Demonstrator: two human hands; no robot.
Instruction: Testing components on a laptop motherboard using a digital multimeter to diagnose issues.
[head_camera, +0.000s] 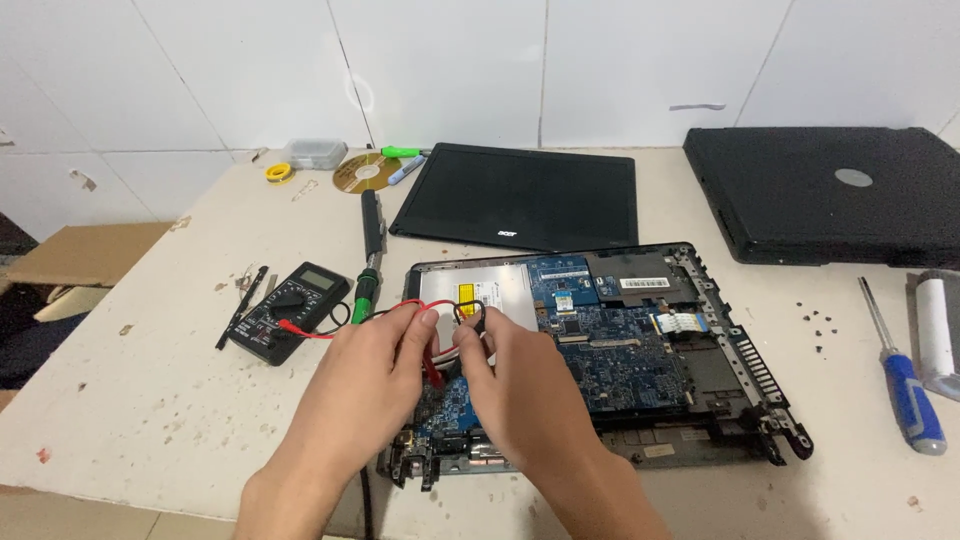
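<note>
Both my left hand (375, 365) and right hand (510, 385) pinch the red lead (432, 350) over the board (620, 350); a slipped tip could, I think, short exposed contacts

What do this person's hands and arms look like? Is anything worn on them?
Both the left hand and the right hand are bare: no gloves, rings or watch show. The forearms are bare too, with no sleeves reaching into view.
</note>
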